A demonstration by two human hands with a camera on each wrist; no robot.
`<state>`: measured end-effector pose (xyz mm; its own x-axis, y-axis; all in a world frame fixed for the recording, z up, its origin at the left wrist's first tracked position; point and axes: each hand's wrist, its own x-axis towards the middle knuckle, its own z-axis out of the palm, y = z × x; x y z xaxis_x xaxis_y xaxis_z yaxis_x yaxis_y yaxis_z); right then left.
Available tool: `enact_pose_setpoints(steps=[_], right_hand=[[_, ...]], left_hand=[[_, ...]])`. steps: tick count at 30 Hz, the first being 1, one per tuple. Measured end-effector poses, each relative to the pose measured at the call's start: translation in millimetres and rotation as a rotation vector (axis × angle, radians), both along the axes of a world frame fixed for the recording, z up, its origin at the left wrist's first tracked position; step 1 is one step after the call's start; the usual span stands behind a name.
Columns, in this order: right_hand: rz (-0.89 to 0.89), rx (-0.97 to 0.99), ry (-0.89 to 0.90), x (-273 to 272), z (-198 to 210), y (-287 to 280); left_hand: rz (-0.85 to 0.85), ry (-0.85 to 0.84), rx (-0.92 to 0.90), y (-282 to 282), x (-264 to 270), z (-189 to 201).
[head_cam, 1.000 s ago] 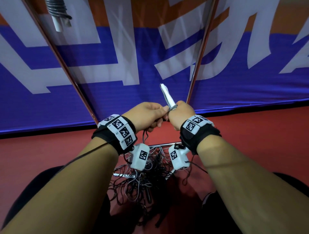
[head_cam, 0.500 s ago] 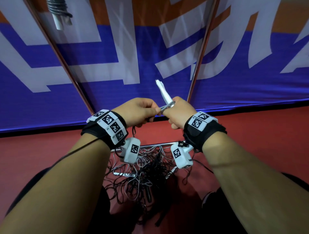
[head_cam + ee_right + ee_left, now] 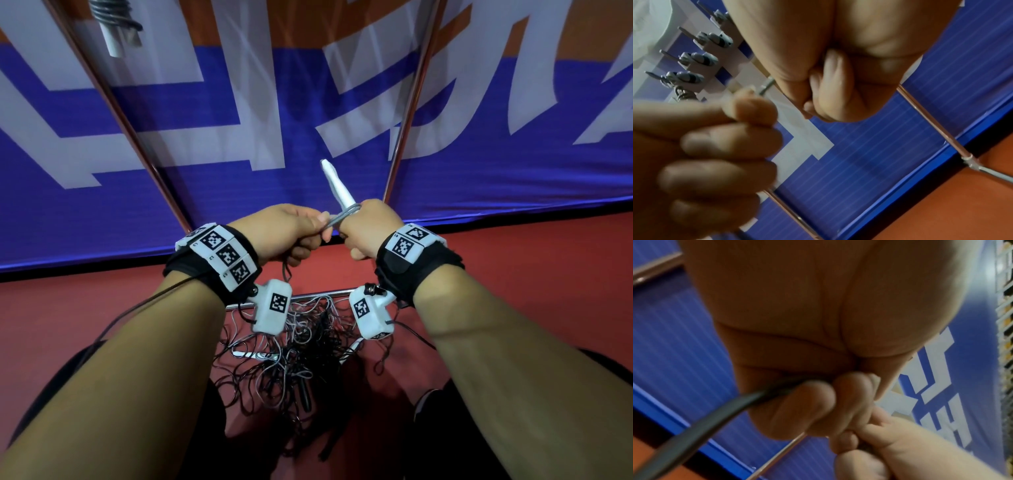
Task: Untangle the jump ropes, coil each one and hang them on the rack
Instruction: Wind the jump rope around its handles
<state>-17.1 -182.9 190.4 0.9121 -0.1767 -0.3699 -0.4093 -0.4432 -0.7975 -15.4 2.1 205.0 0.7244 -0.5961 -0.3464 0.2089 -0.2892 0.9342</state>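
Right now both forearms reach forward and meet in front of the blue banner [image 3: 205, 192], wrists nearly level and knuckles facing each other. The right hand [image 3: 363, 228] is balled into a fist around a white handle [image 3: 337, 190], which sticks up out of the fist and leans slightly away toward the banner. The left hand [image 3: 284, 233] sits just beside it, fingers curled under, thumb and forefinger pinching a grey rope [image 3: 340, 219] that is looped around the base of the handle where it leaves the right fist. From the left wrist view a dark cord [image 3: 694, 431] runs out from under the curled left fingers [image 3: 797, 410] and drops away below the hand. From the right wrist view the right fingers [image 3: 834, 84] are tucked tightly into the palm; what they grip is hidden there.

Below the two hands, on the red floor [image 3: 513, 260], lies a tangled pile of ropes [image 3: 291, 359], black and pale strands mixed, with a black handle [image 3: 305, 397] in it. A metal bar [image 3: 329, 293] lies at the far edge of the pile. Two slanted metal poles [image 3: 400, 144] rise against the banner, and up beside the left pole hangs a coiled rope [image 3: 114, 17] with a white handle end.
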Motion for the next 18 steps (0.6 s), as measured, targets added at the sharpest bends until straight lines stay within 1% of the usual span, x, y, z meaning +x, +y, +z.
enact_pose_setpoints(steps=[2,5,8,10,13,16,18], right_hand=[[0.045,0.094,0.001,-2,0,1],[0.152,0.256,0.017,-11,2,3],[0.280,0.320,0.036,-21,3,4],[0.311,0.398,0.032,-26,8,4],[0.301,0.493,0.016,-32,22,6],[0.173,0.565,0.065,-32,31,7],[0.170,0.559,0.075,-34,32,8]], left_hand=[[-0.013,-0.057,0.086,1,1,-6],[0.016,-0.183,0.262,8,4,-14],[-0.044,-0.245,0.338,17,8,-15],[-0.062,-0.310,0.366,20,8,-12],[-0.047,-0.346,0.283,22,6,-8],[-0.064,-0.389,0.305,24,5,-6],[-0.046,-0.371,0.287,25,6,-6]])
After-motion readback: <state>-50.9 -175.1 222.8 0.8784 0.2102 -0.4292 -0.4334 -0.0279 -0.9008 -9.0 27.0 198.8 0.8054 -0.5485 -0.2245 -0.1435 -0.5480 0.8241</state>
